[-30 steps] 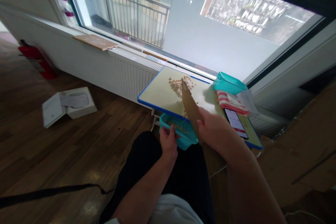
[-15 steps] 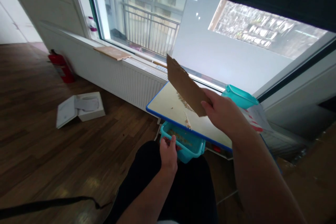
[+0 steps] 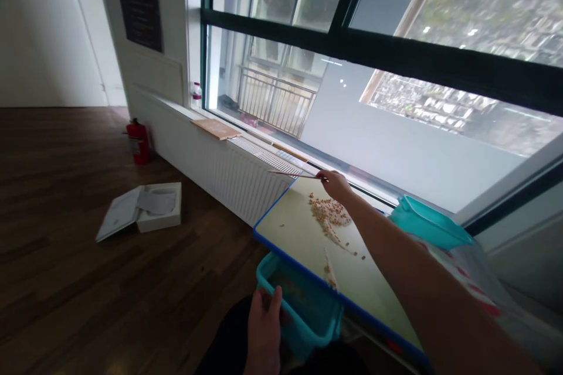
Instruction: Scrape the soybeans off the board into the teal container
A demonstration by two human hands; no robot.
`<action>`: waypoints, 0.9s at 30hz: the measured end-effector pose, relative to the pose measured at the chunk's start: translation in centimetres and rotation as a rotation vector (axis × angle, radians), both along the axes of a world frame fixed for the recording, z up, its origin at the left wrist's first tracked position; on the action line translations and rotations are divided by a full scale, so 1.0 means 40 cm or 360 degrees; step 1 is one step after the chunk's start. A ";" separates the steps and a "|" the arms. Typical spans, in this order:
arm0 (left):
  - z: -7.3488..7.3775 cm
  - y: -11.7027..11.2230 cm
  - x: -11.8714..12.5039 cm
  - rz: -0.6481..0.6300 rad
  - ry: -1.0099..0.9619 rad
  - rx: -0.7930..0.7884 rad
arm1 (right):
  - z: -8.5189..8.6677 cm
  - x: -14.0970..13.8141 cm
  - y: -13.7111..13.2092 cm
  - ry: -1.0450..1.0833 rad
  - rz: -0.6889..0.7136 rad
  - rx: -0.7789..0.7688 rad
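Note:
My left hand (image 3: 264, 322) grips the near-left rim of a turquoise plastic basin (image 3: 264, 272), fingers wrapped over its edge. The basin sits under the front edge of a cream table (image 3: 303, 240) with blue edging, and some pale crumbs show dimly inside it. Out over the table's far left side, my right hand (image 3: 333, 183) holds a flat piece of cardboard (image 3: 292, 175), now seen almost edge-on. Below that hand lies a heap of small reddish-brown and whitish bits (image 3: 329, 214). A thin line of pale crumbs (image 3: 329, 274) trails to the front edge.
A second turquoise basin (image 3: 428, 225) stands at the table's right, beside a red-and-white bag (image 3: 479, 299). A white radiator (image 3: 220, 179) runs beneath the window, with a wooden board (image 3: 216, 128) on top. An open white box (image 3: 159, 211) and a fire extinguisher (image 3: 138, 143) are on the floor.
My right hand has moved away from me toward the window with the cardboard, which has turned from broad side to edge-on. More of the heap shows. The camera view has tilted up.

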State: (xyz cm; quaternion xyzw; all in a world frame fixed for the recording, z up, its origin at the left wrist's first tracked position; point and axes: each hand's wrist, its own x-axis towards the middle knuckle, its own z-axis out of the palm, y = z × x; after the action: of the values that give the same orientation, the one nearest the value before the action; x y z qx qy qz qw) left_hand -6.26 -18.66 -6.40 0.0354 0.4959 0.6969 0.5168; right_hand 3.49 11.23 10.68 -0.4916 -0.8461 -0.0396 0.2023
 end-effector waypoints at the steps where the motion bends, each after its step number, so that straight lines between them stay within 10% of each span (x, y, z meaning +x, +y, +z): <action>1: -0.007 0.005 -0.004 -0.0001 -0.0012 -0.0001 | -0.021 0.007 0.014 0.0003 -0.0030 -0.0037; 12: 0.005 -0.004 -0.004 -0.0145 0.0008 -0.0005 | -0.135 0.020 -0.006 0.0129 -0.0200 -0.0198; 27: 0.040 -0.026 0.030 -0.0049 0.0016 0.0026 | -0.125 0.033 -0.051 0.0332 0.0034 -0.0441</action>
State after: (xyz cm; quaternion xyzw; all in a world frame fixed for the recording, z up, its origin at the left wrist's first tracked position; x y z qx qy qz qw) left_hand -5.04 -19.72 -4.80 0.0507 0.4923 0.6927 0.5247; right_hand 4.80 9.19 5.68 -0.5073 -0.8229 0.1308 0.2197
